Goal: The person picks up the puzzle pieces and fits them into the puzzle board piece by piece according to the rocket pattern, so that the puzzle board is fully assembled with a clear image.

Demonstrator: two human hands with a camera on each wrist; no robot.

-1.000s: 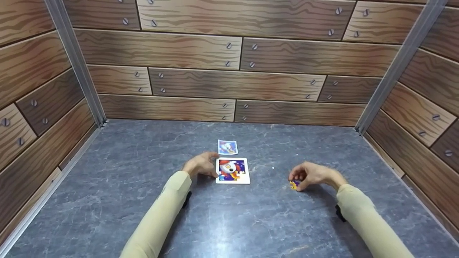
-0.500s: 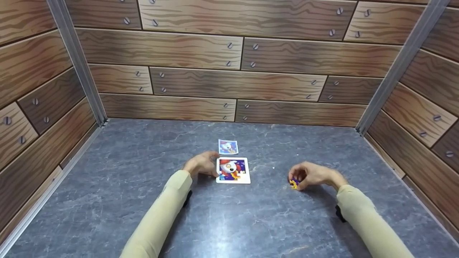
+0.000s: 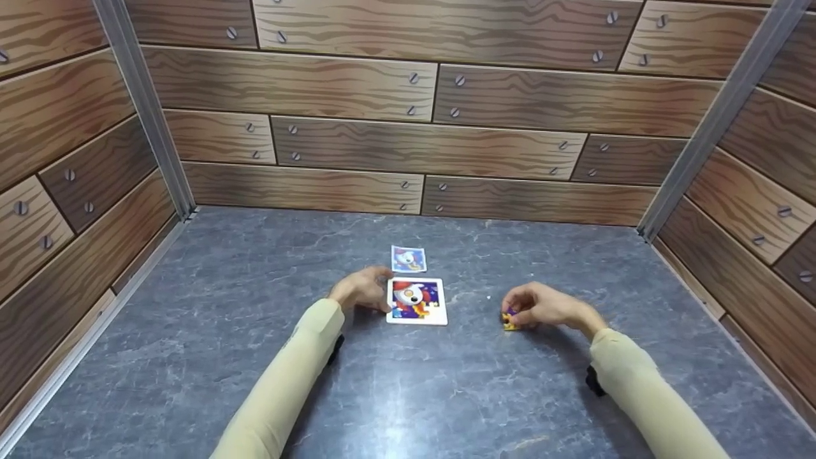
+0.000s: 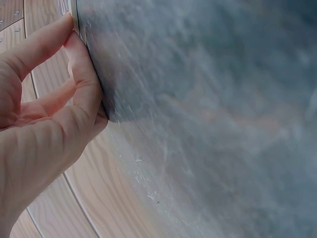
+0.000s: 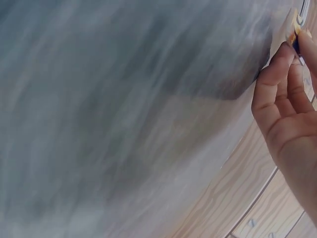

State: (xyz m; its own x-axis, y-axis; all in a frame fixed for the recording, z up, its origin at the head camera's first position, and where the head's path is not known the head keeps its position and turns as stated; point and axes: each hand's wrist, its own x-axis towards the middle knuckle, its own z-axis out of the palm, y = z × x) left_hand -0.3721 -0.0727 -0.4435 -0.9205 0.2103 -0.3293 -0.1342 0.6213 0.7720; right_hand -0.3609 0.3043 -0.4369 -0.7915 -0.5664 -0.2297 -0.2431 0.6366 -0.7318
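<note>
In the head view, a white-framed jigsaw puzzle tray (image 3: 444, 312) lies on the grey table. Its picture of a white-and-red character on purple has a blank white patch at the lower right. My left hand (image 3: 363, 290) holds the tray's left edge, one finger by the far corner and the thumb lower down; the left wrist view shows the curled fingers (image 4: 86, 84) at that edge. To the right, my right hand (image 3: 539, 305) pinches a yellow-and-purple puzzle piece (image 3: 509, 320) between thumb and fingers, low over the table. Part of the piece (image 5: 297, 29) shows in the right wrist view.
Just behind the tray lies a small picture card (image 3: 408, 259) with a similar picture. A tiny white speck (image 3: 489, 297) sits on the table between tray and right hand. Wood-patterned walls (image 3: 306, 185) with metal corner posts enclose the table at the back and sides.
My right hand has moved slightly left, toward the tray, with the puzzle piece turned in its fingers. The left hand stays at the tray; the head view has shifted a little.
</note>
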